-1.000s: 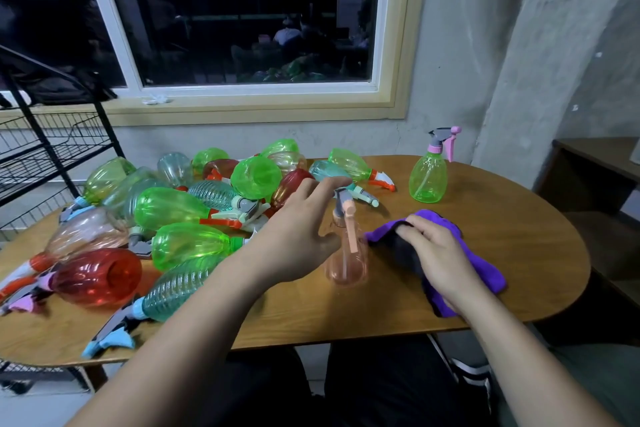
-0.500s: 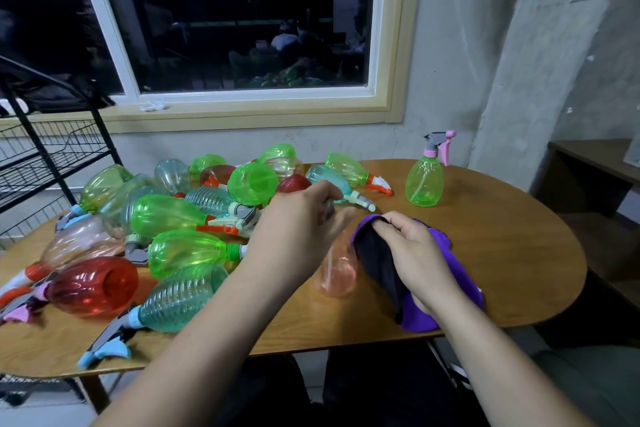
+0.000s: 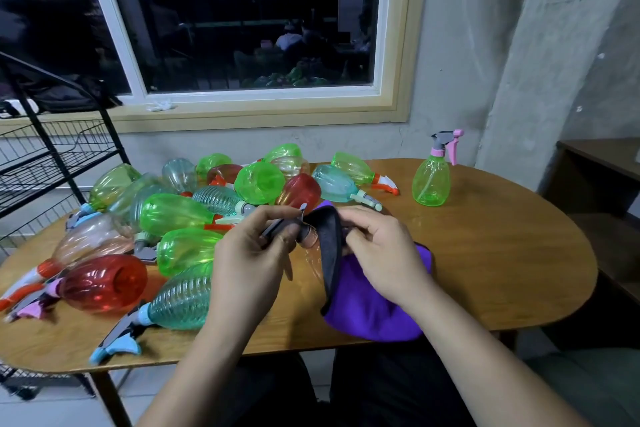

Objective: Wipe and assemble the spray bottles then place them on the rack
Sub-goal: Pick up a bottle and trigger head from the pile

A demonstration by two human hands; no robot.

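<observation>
My left hand grips the grey trigger head of a pale pink spray bottle, lifted and tilted over the table's front half. My right hand holds a purple cloth with a dark lining, folded round the bottle's body, so most of the bottle is hidden. A pile of several green, teal, red and pink spray bottles lies on the left of the wooden table. One green bottle with a pink trigger stands upright at the back right. The black wire rack stands to the left.
A window with a cream frame fills the wall behind the table. A dark wooden side shelf stands at the right. The table's right half holds only the upright green bottle. My legs are under the table's front edge.
My left hand took hold of the pink bottle's trigger head and lifted it off the table. My right hand raised the purple cloth and wrapped it round the bottle.
</observation>
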